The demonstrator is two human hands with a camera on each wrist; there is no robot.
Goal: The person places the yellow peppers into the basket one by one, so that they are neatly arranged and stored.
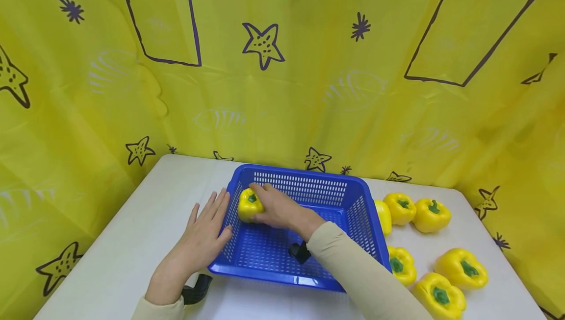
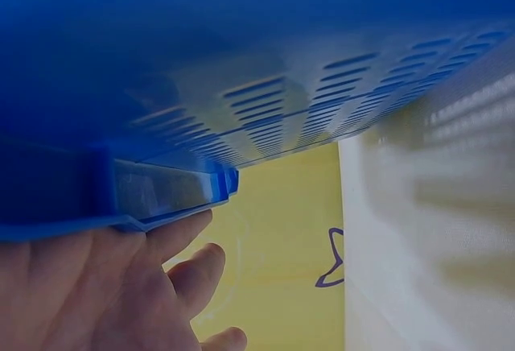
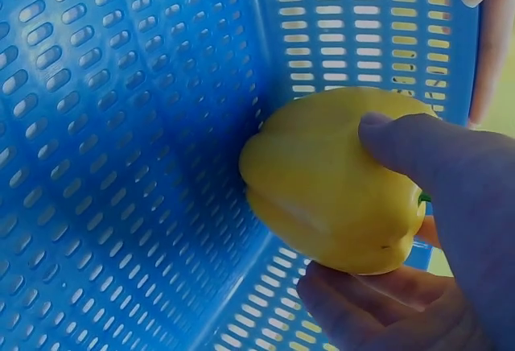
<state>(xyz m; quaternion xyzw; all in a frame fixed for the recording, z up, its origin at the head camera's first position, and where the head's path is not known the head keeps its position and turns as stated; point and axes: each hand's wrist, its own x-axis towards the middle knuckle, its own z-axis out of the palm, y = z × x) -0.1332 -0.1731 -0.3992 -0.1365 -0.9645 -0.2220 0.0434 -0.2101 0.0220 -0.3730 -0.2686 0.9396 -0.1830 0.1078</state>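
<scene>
A yellow bell pepper stands inside the blue plastic basket, near its left wall, stem up. My right hand reaches in from the right and grips this pepper, thumb on one side and fingers on the other. In the right wrist view the held pepper sits close to the basket's slotted floor and walls. My left hand rests with straight, spread fingers against the basket's left rim. From the left wrist view, the left hand lies right under the overhanging rim.
Right of the basket, several yellow peppers lie on the white table, among them one pepper at the back and another nearer the front. A yellow patterned curtain hangs behind the table. Dark wrist devices are worn on both arms.
</scene>
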